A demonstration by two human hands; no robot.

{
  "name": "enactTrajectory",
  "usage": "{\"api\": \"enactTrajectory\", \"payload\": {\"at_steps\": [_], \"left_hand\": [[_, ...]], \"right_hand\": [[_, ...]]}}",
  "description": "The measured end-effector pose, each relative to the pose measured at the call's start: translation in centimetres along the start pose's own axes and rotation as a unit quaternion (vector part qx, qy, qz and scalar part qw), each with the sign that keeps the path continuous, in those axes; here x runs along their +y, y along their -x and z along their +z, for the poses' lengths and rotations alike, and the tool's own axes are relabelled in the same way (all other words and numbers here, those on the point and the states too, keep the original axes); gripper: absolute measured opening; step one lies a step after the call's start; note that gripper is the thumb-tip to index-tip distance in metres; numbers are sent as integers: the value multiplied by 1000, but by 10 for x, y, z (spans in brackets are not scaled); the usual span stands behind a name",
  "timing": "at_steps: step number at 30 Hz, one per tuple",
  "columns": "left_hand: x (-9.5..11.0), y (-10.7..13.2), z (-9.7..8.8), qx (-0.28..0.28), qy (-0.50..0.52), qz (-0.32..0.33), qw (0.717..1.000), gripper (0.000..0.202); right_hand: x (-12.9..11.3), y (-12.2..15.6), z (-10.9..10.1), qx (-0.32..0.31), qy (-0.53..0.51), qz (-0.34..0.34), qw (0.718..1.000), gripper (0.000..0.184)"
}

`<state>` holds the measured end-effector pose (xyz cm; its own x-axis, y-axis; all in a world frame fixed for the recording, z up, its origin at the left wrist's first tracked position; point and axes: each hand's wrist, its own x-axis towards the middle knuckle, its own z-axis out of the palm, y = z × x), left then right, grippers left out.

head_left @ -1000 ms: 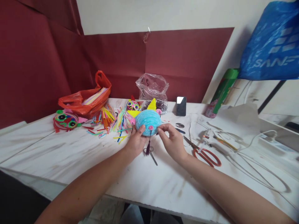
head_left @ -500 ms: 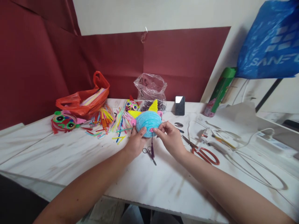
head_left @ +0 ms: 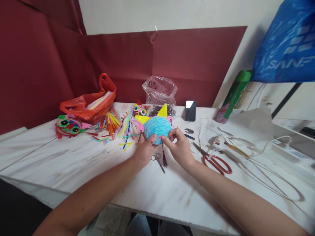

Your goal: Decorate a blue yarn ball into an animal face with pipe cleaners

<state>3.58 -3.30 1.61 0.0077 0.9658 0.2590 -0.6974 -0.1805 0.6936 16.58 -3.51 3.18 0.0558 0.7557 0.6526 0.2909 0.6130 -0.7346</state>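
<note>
A blue coiled oval craft piece (head_left: 157,127) with yellow pointed ears (head_left: 162,110) and small pink parts at its edge is held up over the table. My left hand (head_left: 145,149) grips its lower left side, thumb on the front. On the lower right, my right hand (head_left: 178,144) pinches at the pink piece (head_left: 161,137) on the rim, thumb against it. From there a dark purple tassel (head_left: 164,160) hangs down. Beneath it small scissors (head_left: 159,161) lie on the table. The fingers behind the blue piece are hidden.
Large orange-handled scissors (head_left: 216,164), a glue gun (head_left: 227,154) and its cable lie at right. A phone (head_left: 190,110) leans at the back near a clear bag (head_left: 159,91). Left are a red bag (head_left: 91,108), bundles of colourful strips (head_left: 128,126) and a finished-looking colourful mask (head_left: 69,126).
My right thumb has shifted onto the pink piece, which it now partly covers. The tassel has swung slightly to the right. The view has moved a little.
</note>
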Motion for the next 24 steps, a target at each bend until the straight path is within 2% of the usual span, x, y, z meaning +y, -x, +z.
{"api": "enactTrajectory", "payload": {"at_steps": [5, 11, 16, 19, 22, 24], "left_hand": [[-1, -3, -4, 3, -4, -13, 1000, 73], [-2, -2, -4, 9, -1, -12, 1000, 70], [1, -8, -7, -5, 11, -27, 1000, 66], [3, -12, -11, -20, 27, -36, 999, 63], [6, -12, -15, -31, 35, -59, 997, 59], [8, -11, -17, -34, 39, -80, 995, 60]], "right_hand": [[7, -3, -1, -23, -7, 12, 1000, 32], [8, -2, 1, -13, 19, 7, 1000, 30], [7, -6, -3, -34, -47, 48, 997, 32], [15, -12, -8, 24, -67, 74, 995, 36], [28, -23, -16, 87, -80, 63, 991, 38], [35, -32, -22, 43, -96, 43, 993, 51]]}}
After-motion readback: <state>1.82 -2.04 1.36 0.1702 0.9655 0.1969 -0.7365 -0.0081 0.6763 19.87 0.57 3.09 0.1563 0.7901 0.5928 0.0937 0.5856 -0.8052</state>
